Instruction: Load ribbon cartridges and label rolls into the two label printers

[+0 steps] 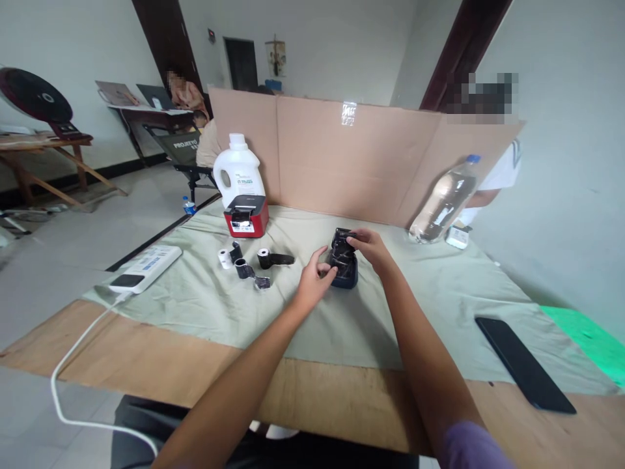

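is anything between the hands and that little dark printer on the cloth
Nothing visible. The left hand touches the printer's left side, and the right hand rests on its top. The paper rolls lie apart to the left, and the phone far right.

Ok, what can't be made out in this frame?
- Small dark blue printer-like device, head view: both the left hand and the right hand cover its sides; whether it is open cannot be told.
- Red-and-black label printer: print on it too small to read.
- Clear plastic water bottle: label blurred.
- Black flat phone: screen dark.
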A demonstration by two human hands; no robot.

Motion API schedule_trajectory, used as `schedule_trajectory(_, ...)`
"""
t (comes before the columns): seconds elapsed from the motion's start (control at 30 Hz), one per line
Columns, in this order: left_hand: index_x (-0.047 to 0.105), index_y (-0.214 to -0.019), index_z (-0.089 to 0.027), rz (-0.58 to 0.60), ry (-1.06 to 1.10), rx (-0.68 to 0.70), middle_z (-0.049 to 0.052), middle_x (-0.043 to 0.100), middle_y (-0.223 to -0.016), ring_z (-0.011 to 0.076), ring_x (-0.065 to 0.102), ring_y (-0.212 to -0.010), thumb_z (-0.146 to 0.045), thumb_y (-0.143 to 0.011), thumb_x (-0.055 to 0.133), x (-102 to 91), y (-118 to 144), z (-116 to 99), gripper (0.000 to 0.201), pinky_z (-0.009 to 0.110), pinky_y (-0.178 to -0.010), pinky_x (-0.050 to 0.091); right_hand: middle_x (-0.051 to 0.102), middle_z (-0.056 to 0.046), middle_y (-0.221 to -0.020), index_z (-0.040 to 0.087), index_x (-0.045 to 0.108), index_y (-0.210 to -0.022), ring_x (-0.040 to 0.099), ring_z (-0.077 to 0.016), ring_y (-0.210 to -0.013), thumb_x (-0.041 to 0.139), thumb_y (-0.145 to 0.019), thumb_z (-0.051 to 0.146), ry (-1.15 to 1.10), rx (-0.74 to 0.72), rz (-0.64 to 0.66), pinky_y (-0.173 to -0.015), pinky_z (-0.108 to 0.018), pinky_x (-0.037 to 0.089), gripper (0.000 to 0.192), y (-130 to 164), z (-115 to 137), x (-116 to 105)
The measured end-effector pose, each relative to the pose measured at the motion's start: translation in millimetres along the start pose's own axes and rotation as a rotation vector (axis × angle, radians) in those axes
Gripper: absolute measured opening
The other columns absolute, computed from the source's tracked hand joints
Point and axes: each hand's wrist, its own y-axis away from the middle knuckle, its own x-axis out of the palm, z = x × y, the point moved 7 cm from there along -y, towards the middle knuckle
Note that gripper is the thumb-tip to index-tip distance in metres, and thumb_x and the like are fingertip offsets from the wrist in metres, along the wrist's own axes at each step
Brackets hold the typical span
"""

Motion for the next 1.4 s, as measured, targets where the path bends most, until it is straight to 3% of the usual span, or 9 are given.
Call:
schedule_trajectory(0.13,0.048,-0.140,-0.015,0.013,-0.051,-0.059,-0.003,0.068,-0.070,0.0121,0.061,-0.064,-0.024,-0.083,0.065,6.7,2,3,0.060,0.024,-0.070,0.049,0.073,-0.004,-0.079,0.018,0.068,-0.088,0.066,-0.0210,-0.076,0.074,-0.069,0.037,0.158,0.065,0.033,-0.077,-0.036,0.050,0.027,1,-34,-5)
schedule_trajectory(0.27,0.052,-0.136,-0.016,0.024,-0.128,-0.135,-0.001,0.072,-0.070,0.0155,0.068,-0.069,-0.021,-0.081,0.065,8.2,4,6,0.057,0.027,-0.075,0.051,0.074,-0.007,-0.092,0.019,0.072,-0.090,0.066,-0.0251,-0.094,0.068,-0.078,0.030,0.521,0.013,0.008,-0.091,-0.040,0.047,0.017,3,-43,-7)
schedule_trajectory(0.47,0.051,-0.137,-0.016,0.052,-0.189,-0.197,0.000,0.075,-0.071,0.0186,0.072,-0.075,-0.023,-0.082,0.066,8.9,5,10,0.057,0.028,-0.074,0.051,0.068,-0.012,-0.102,0.020,0.077,-0.105,0.054,-0.0307,-0.119,0.065,-0.086,0.036,0.874,0.090,-0.029,-0.108,-0.045,0.034,0.028,3,-55,-5)
schedule_trajectory(0.63,0.050,-0.138,-0.014,0.071,-0.225,-0.190,0.001,0.076,-0.072,0.0183,0.071,-0.072,-0.026,-0.083,0.066,13.2,5,17,0.058,0.026,-0.066,0.049,0.058,-0.011,-0.109,0.022,0.074,-0.106,0.053,-0.0294,-0.116,0.073,-0.078,0.035,0.859,0.208,-0.131,-0.104,-0.040,0.039,0.031,5,-66,-8)
schedule_trajectory(0.8,0.051,-0.137,-0.015,0.074,-0.194,-0.175,-0.001,0.075,-0.071,0.0171,0.070,-0.071,-0.027,-0.083,0.066,15.1,5,23,0.057,0.025,-0.065,0.048,0.059,-0.006,-0.100,0.021,0.065,-0.110,0.059,-0.0231,-0.093,0.078,-0.065,0.029,0.745,0.255,-0.240,-0.090,-0.036,0.047,0.047,4,-72,-16)
schedule_trajectory(0.9,0.052,-0.136,-0.015,0.074,-0.181,-0.170,-0.001,0.074,-0.070,0.0167,0.070,-0.070,-0.026,-0.083,0.066,15.5,5,25,0.056,0.025,-0.066,0.048,0.063,-0.004,-0.094,0.022,0.069,-0.099,0.060,-0.0219,-0.088,0.074,-0.068,0.026,0.707,0.168,-0.163,-0.087,-0.036,0.048,0.032,1,-69,-12)
schedule_trajectory(1.0,0.053,-0.135,-0.015,0.067,-0.184,-0.161,-0.001,0.074,-0.070,0.0171,0.070,-0.071,-0.025,-0.083,0.066,15.6,5,26,0.055,0.025,-0.067,0.048,0.066,-0.005,-0.093,0.024,0.074,-0.089,0.061,-0.0253,-0.099,0.072,-0.071,0.025,0.725,0.104,-0.099,-0.096,-0.040,0.045,0.017,-1,-65,-8)
schedule_trajectory(1.17,0.053,-0.135,-0.015,0.066,-0.179,-0.148,-0.001,0.074,-0.069,0.0171,0.070,-0.072,-0.024,-0.082,0.066,16.4,5,27,0.055,0.025,-0.066,0.048,0.068,-0.010,-0.103,0.026,0.079,-0.095,0.055,-0.0307,-0.118,0.073,-0.078,0.029,0.843,0.086,-0.020,-0.108,-0.048,0.036,0.019,-4,-62,-6)
schedule_trajectory(1.4,0.055,-0.133,-0.015,0.066,-0.180,-0.144,-0.001,0.073,-0.069,0.0172,0.069,-0.072,-0.023,-0.081,0.065,16.4,5,26,0.054,0.025,-0.067,0.048,0.071,-0.009,-0.103,0.027,0.080,-0.096,0.053,-0.0327,-0.120,0.072,-0.080,0.029,0.887,0.078,0.082,-0.107,-0.050,0.035,0.018,-9,-67,-2)
